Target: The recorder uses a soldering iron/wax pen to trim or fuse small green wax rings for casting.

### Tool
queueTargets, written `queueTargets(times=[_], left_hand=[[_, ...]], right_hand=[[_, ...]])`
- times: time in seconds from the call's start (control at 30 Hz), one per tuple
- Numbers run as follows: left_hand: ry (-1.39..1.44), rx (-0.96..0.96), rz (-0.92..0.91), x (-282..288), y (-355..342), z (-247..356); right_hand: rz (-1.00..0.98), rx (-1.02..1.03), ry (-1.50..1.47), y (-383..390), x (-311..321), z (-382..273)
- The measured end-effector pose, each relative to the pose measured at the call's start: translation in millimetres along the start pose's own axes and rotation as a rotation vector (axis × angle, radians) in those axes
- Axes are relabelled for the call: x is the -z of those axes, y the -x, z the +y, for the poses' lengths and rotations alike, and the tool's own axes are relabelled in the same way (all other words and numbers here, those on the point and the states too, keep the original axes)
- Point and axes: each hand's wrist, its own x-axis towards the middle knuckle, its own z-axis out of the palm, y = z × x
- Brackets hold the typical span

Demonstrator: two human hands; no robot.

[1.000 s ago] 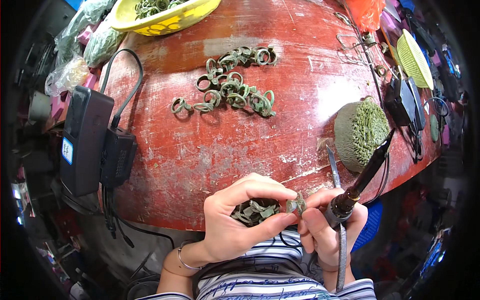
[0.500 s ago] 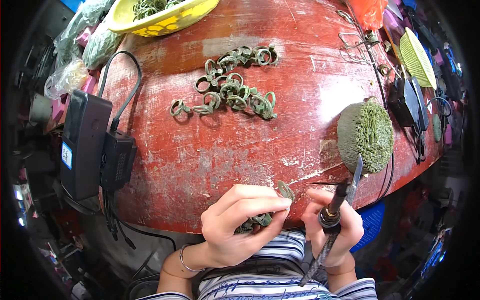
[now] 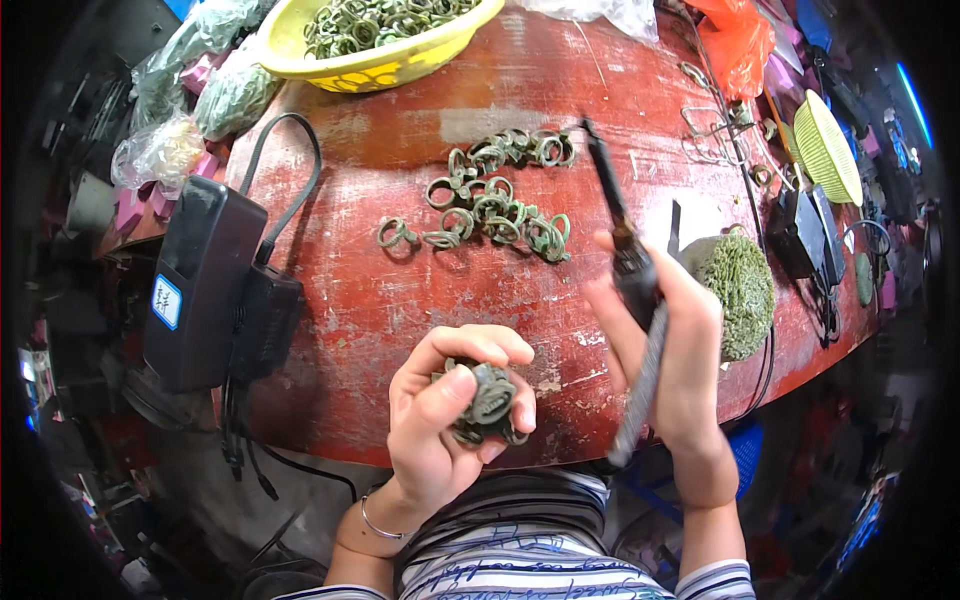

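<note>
Rings [image 3: 390, 20], green and heaped together, fill the yellow basin [image 3: 345, 74] on the table [image 3: 370, 320], well ahead of the left hand [image 3: 425, 438]. Far to the left of that hand, green stuff shows through a clear plastic bag [image 3: 235, 100]. Out past the right hand [image 3: 690, 340] sit an orange bag [image 3: 738, 42] and a tilted pale basket [image 3: 828, 150]; I can't make out what either holds.

The left hand curls around a clump of rings [image 3: 490, 400], thumb pressed on top, over the table's near edge. The right hand grips a black pen-like tool [image 3: 632, 275], which points forward beside the loose rings [image 3: 500, 200] ahead of both hands; I can't tell whether the tip touches them. A grey metal bar [image 3: 640, 395], blurred, slants back from the same hand.

Scuffed red surface opens between the left hand and the loose rings. A black box [image 3: 205, 290] bounds that space on the left; on the right hand's outer side, a rough green block [image 3: 742, 300] leaves little room.
</note>
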Motion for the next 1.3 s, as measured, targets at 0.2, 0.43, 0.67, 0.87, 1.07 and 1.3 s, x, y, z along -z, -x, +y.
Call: queueTargets(times=[0.2, 0.43, 0.67, 0.87, 1.07, 1.3], left_hand=[[0.108, 0.045, 0.035, -1.6, -3.5, 6.7], [-0.167, 0.01, 0.08, 2.6, -0.8, 12.0], [-0.648, -0.009, 0.158, 0.5, 1.3, 16.2], [-1.071, -0.102, 0.064, -5.0, -1.3, 11.1], [-1.164, -0.091, 0.041, -7.7, -3.9, 8.9], [-1.181, -0.071, 0.066, -9.6, -1.9, 7.6]], right_hand=[[-0.071, 0.048, 0.165, -27.8, -18.0, -0.1], [-0.15, 0.012, 0.171, -4.8, -12.5, -4.5], [-0.139, -0.01, 0.087, 15.0, -7.7, 7.9], [-0.134, -0.173, -0.028, 25.7, 1.1, 13.2], [-0.169, 0.069, 0.036, 23.9, -6.3, 14.4], [-0.15, -0.005, 0.003, 26.4, -0.4, 10.5]])
